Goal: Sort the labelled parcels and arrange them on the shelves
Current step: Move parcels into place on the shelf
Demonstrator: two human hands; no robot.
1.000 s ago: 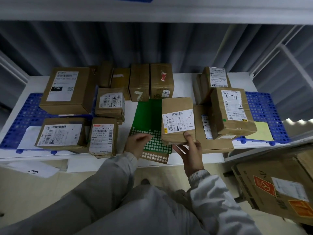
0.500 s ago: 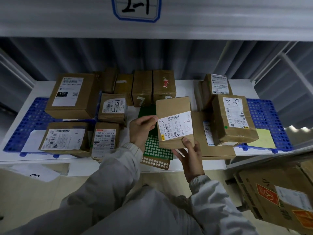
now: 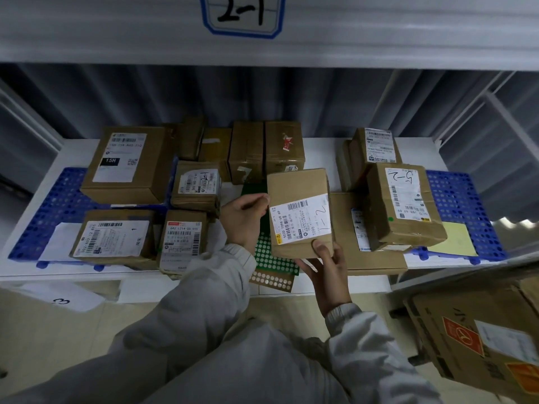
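Note:
A brown parcel [image 3: 299, 199] with a white label hand-marked "2-1" is held above the white shelf [image 3: 320, 147]. My right hand [image 3: 326, 266] grips its near edge, thumb on top. My left hand [image 3: 243, 218] touches its left side with curled fingers. A shelf tag reading "2-1" [image 3: 243, 14] hangs on the shelf edge above. Several other labelled parcels lie on the shelf, among them one marked "2-5" [image 3: 404, 205] to the right and one with a "15H" label [image 3: 125, 163] at the back left.
Blue perforated mats [image 3: 455, 199] lie at both ends of the shelf, and a green dotted sheet [image 3: 268, 258] sits under the held parcel. A large carton with red stickers [image 3: 478, 339] stands at the lower right. A paper marked "3" [image 3: 62, 298] lies below the shelf's front edge.
The parcel rose off the shelf and tilted towards me. My left hand came up from the green sheet to the parcel's left side. The view tipped up, showing the "2-1" tag.

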